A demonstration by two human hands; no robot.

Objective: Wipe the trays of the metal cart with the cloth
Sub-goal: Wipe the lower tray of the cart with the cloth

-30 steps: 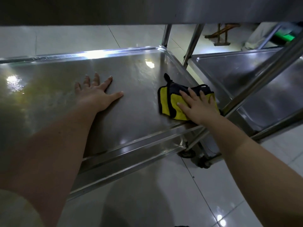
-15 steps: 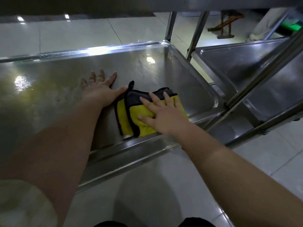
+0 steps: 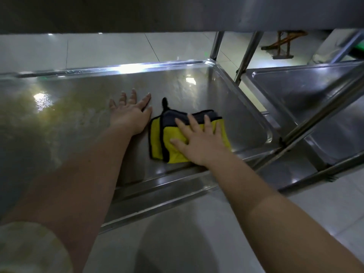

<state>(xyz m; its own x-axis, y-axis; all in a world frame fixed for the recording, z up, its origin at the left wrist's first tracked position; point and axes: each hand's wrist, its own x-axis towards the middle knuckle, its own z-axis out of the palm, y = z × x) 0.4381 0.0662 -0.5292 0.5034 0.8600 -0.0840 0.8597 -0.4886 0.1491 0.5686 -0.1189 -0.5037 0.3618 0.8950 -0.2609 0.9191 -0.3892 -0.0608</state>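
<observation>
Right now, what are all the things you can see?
cloth: one, yellow and dark grey, folded on the tray
tray: one, silver, under both hands
second tray: one, silver, to the right
upper shelf: one, grey, overhead
posts: two, silver, upright behind the tray's far right corner
floor: one, pale tiled, around the trays
wooden stand: one, brown, far back on the right
left hand: one, flat on the tray beside the cloth
right hand: one, pressing flat on the cloth
</observation>
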